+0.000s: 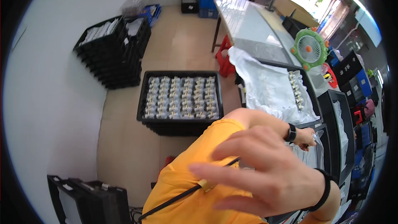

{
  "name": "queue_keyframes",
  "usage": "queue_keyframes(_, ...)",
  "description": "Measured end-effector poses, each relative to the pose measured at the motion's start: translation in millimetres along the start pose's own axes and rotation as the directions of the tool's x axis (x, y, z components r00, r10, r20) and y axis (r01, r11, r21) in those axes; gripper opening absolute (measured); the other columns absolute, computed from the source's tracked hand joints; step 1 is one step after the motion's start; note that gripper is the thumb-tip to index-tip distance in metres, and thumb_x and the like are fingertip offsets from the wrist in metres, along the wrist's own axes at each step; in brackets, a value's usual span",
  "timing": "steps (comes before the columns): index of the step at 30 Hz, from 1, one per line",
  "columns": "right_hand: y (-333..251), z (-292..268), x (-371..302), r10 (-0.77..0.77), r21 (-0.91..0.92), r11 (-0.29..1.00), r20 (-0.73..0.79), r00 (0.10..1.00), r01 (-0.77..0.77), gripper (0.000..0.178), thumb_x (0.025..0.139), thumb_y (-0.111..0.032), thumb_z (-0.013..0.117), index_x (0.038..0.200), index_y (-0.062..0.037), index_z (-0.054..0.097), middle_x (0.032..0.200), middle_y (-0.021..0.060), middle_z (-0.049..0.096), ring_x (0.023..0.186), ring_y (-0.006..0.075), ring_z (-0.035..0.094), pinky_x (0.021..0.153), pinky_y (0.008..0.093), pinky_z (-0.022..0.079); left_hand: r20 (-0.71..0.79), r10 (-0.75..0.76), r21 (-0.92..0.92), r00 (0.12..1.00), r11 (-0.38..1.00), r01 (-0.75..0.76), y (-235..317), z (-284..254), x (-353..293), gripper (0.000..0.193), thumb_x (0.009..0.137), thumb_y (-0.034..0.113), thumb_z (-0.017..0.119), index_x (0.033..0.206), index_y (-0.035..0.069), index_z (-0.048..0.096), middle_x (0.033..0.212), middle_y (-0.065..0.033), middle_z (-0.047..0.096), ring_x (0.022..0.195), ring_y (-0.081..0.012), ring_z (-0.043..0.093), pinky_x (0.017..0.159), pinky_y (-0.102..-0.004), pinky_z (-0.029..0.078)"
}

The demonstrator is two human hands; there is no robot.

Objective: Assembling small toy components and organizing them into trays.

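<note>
My left hand (pixel 306 139), a dark watch on its wrist, reaches out over a black tray (pixel 324 141) lined with white sheeting. Its fingers are curled together, with a small pale bit showing at the fingertips that I cannot make out. Close to the camera and slightly blurred, my right hand (pixel 265 174) has its fingers spread and nothing in them; a black band circles that wrist. Beyond my left forearm lies another black tray with a crumpled white liner (pixel 265 85), where a row of small metal-and-white parts (pixel 296 90) rests.
A stack of black trays (pixel 182 126), its top one filled with rows of small parts, stands on the floor. More black trays (pixel 110 58) are piled by the left wall. A green fan (pixel 310 49), a white table (pixel 244 16), a red stool (pixel 225 58) and a black case (pixel 91 199) surround me.
</note>
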State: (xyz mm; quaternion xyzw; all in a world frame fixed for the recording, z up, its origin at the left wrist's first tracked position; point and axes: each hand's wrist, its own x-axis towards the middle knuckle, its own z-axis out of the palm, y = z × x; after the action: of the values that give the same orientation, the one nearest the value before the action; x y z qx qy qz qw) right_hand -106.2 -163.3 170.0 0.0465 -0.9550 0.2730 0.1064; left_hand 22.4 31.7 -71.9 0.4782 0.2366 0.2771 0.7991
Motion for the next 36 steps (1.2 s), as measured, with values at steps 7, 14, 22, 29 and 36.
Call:
queue_keyframes(7,-8,65,24,-0.269,-0.025,0.963,-0.024,0.963,0.268,0.013,0.075,-0.013,0.056,0.08,-0.0019,0.063,0.081,0.0099,0.06,0.084,0.0231,0.058,0.07,0.0351,0.045,0.042,-0.043,0.016,0.998,0.999,0.042,0,-1,1,0.043,0.083,0.015,0.063,0.117,0.011,0.037,0.086,-0.0046,0.051,0.068,-0.0164,0.06,0.056,-0.0321,0.05)
queue_keyframes(14,-34,61,35,-0.143,0.09,0.984,-0.085,0.986,0.151,0.021,0.075,-0.018,0.056,0.067,-0.0004,0.064,0.07,0.0143,0.062,0.071,0.0306,0.061,0.059,0.0384,0.046,0.076,-0.07,0.046,0.995,0.997,0.067,12,22,5,0.04,0.084,0.018,0.064,0.115,0.01,0.04,0.092,-0.0045,0.053,0.076,-0.0164,0.06,0.065,-0.0311,0.05)
queue_keyframes(22,-20,67,71,-0.114,0.019,0.992,-0.322,0.94,0.127,0.016,0.077,-0.018,0.051,0.078,-0.0026,0.057,0.08,0.0074,0.049,0.079,0.0224,0.046,0.066,0.0285,0.038,0.124,-0.031,0.028,0.992,0.999,0.028,10,7,-11,0.034,0.085,0.016,0.062,0.11,0.01,0.039,0.088,-0.005,0.052,0.07,-0.0155,0.058,0.059,-0.0323,0.049)
queue_keyframes(29,-35,80,57,-0.152,0.253,0.951,-0.117,0.981,0.177,0.02,0.08,-0.019,0.053,0.074,-0.0023,0.063,0.076,0.0121,0.057,0.078,0.0303,0.055,0.069,0.0387,0.046,0.166,-0.099,0.101,0.981,0.991,0.083,12,27,-10,0.045,0.084,0.018,0.064,0.12,0.009,0.038,0.091,-0.0039,0.052,0.075,-0.0147,0.059,0.063,-0.0313,0.049)
queue_keyframes(36,-12,76,58,-0.125,0.231,0.95,-0.329,0.936,0.208,0.021,0.08,-0.021,0.053,0.074,-0.0034,0.063,0.077,0.0119,0.058,0.079,0.0303,0.057,0.069,0.0389,0.046,0.164,-0.105,0.054,0.981,0.994,0.097,4,12,-3,0.041,0.085,0.018,0.064,0.117,0.01,0.039,0.091,-0.0045,0.053,0.076,-0.0165,0.059,0.062,-0.0302,0.048)
